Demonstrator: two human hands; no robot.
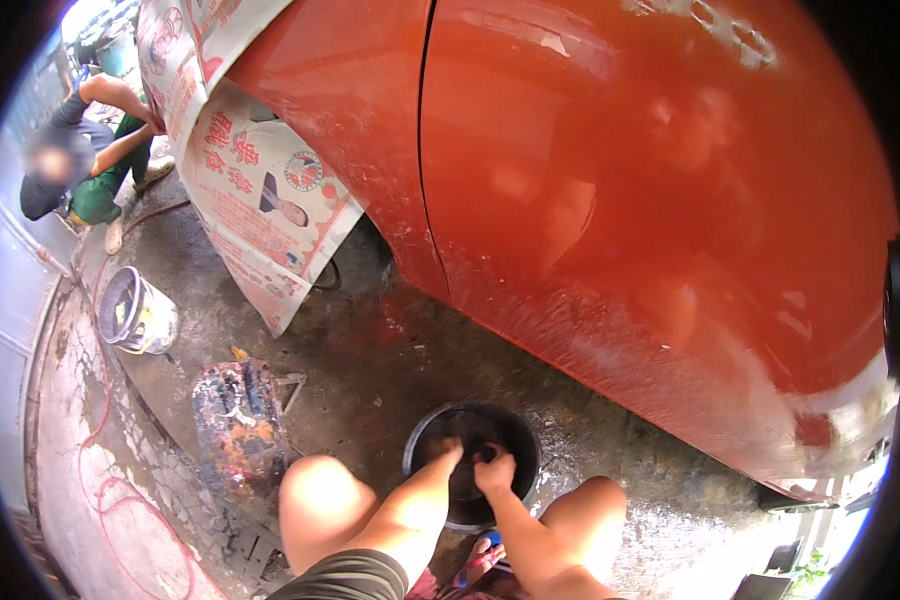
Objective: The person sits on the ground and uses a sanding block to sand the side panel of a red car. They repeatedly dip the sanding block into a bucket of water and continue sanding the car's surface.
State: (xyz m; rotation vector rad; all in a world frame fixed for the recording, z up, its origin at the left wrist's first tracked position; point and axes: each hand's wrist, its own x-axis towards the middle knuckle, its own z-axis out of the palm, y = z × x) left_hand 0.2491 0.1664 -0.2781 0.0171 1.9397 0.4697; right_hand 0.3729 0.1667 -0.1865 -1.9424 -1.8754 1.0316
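My left hand (pixel 448 452) reaches down into a dark round basin (pixel 417 440) of murky liquid on the wet concrete, its fingers blurred or hidden. Beside it my right hand (pixel 495 468) is inside the basin too, fingers curled at something dark that I cannot make out. My bare knees are either side of the basin, with a sandalled foot below it. The red car body (pixel 630 200) rises just beyond, scuffed along its lower edge, with printed paper sheets (pixel 260 220) draped over its left part.
A person (pixel 105 150) crouches at upper left, hands at the paper. A white bucket (pixel 155 315) and a paint-stained stool (pixel 235 425) stand to my left. A thin red hose (pixel 105 495) runs along the concrete by a metal panel (pixel 0 280).
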